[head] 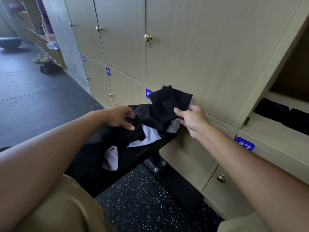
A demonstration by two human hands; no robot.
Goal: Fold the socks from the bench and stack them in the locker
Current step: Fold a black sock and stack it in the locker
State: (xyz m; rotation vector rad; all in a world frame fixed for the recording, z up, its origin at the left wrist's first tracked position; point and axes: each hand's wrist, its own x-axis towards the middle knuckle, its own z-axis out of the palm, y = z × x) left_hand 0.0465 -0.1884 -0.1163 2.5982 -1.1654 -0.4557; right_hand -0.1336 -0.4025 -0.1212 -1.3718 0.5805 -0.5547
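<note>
Right hand [192, 120] pinches folded black sock [168, 104] above bench [150, 151], short of open locker [274, 131]. Left hand [119, 117] grips black sock in pile [133, 136]. Risk: thin pinch at edge lets fold spring open in transit.

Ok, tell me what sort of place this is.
Probably a gym changing room. Numbered lockers with brass knobs line the wall, a black bench stands before them, and the floor is speckled rubber. Shoes lie by open cubbies further off.
</note>
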